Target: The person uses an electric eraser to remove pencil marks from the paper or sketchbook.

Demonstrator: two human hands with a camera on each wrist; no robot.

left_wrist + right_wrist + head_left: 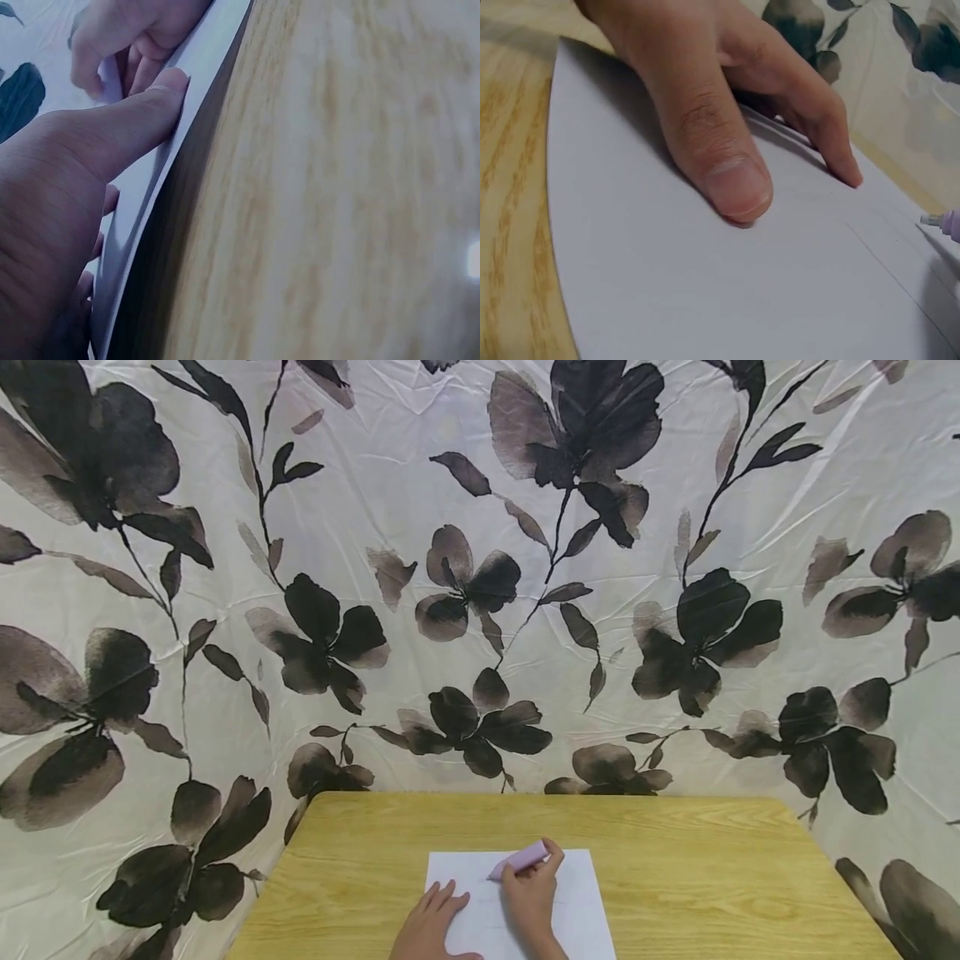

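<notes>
A white sheet of paper [480,935] lies on the wooden table. On its left side my left hand [433,922] rests with fingers spread, and its thumb presses the sheet in the right wrist view. My right hand [532,893] pinches a thick lilac pen [525,857] over the upper part of the paper. The pen tip [928,220] is narrow and greyish, held right at the sheet. A thin pale line [892,277] runs across the paper near it. In the left wrist view the fingers of my right hand hide most of the pen.
The yellow wood-grain table [697,877] extends on both sides of the sheet and behind it. The paper's near edge [161,176] stands slightly off the tabletop, with a dark shadow beneath. Behind the table hangs a pale cloth [420,693] printed with dark flowers.
</notes>
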